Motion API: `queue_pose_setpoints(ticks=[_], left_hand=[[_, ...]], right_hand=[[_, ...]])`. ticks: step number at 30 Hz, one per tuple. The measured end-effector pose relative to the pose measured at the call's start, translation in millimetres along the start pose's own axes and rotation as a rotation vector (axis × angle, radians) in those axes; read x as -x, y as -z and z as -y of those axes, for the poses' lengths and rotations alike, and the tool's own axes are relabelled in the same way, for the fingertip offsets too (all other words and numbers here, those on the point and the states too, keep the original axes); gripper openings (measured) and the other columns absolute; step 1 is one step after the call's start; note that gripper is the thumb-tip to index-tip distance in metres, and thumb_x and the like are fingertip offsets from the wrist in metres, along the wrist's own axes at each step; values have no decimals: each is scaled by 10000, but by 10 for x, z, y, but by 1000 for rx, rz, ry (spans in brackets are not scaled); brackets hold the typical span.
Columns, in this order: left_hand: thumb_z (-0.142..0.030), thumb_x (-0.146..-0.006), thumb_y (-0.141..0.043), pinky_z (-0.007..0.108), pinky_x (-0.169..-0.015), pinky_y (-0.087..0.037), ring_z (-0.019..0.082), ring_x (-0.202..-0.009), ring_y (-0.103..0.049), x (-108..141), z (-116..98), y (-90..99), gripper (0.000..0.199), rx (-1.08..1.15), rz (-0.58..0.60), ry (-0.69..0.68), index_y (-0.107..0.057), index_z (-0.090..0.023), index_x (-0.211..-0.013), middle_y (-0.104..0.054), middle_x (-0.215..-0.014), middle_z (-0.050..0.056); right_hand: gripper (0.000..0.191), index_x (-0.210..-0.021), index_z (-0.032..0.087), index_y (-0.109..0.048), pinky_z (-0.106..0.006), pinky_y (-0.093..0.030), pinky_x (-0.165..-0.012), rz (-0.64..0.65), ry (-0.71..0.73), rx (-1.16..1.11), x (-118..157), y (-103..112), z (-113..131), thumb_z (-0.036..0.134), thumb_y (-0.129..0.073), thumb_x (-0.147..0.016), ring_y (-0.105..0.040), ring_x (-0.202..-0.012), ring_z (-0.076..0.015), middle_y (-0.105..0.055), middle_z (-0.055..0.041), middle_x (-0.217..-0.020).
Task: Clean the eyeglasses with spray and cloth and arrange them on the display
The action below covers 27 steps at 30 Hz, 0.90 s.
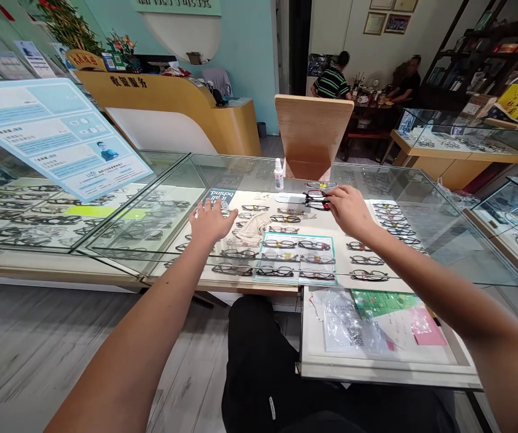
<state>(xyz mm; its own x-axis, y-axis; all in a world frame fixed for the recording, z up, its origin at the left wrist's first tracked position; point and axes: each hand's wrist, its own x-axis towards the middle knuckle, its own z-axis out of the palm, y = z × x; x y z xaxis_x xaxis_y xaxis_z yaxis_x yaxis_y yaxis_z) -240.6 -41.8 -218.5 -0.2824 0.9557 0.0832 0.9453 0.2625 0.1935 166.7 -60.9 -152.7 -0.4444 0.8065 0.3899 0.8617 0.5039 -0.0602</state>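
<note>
My right hand (350,209) pinches a pair of dark-framed eyeglasses (315,199) with some red on it, at the far part of the glass-topped counter (358,180). Another pair of glasses (319,186) lies just behind it. My left hand (211,222) is held over the glass at the left, fingers spread and nothing in it. Close to its right is a crumpled pale cloth (258,227). Beyond the cloth stands a small white spray bottle (279,174). Rows of eyeglass frames (278,244) show under the glass.
An open drawer (310,364) with papers and plastic bags juts out at my right knee. A light blue leaflet board (56,135) stands at the left. Behind the counter is a wooden chair back (310,129). Two people (335,81) sit at a far table.
</note>
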Motion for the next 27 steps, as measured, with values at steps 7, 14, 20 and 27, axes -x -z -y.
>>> queue_pose_setpoints(ticks=[7,14,20,27], left_hand=[[-783,-985,-261,612,-1353,-194,385,-1706,-187,-7,-8,-16,987,-5,-10,5,-379,-144,-1729,-257,-1825,180],[-749,-992,-263,606,-1358,-173,390,-1708,-180,17,-37,0,973,-13,9,16,-359,-129,-1735,-240,-1828,189],[-754,-994,-270,607,-1355,-176,400,-1702,-201,27,-50,2,968,-3,-12,6,-384,-130,-1725,-261,-1821,195],[-743,-1000,-249,607,-1354,-183,396,-1705,-190,21,-50,19,968,-31,6,17,-365,-118,-1730,-247,-1824,199]], right_hand=[[296,-1165,245,-787,-419,-566,-1065,344,280,-557,1251,1025,852,198,-500,-1111,-681,-1257,-258,-780,-100,-1317],[302,-1146,220,-794,-425,-604,-988,504,138,-557,2108,255,616,189,-497,-1096,-727,-1144,-269,-803,-128,-1207],[359,-1255,178,-793,-518,-525,-1146,287,20,-135,1883,-791,-64,154,-482,-1077,-644,-1318,-316,-763,-134,-1391],[427,-1245,122,-809,-497,-424,-1193,284,-68,90,855,-1601,-549,33,-472,-998,-539,-1412,-356,-748,-166,-1404]])
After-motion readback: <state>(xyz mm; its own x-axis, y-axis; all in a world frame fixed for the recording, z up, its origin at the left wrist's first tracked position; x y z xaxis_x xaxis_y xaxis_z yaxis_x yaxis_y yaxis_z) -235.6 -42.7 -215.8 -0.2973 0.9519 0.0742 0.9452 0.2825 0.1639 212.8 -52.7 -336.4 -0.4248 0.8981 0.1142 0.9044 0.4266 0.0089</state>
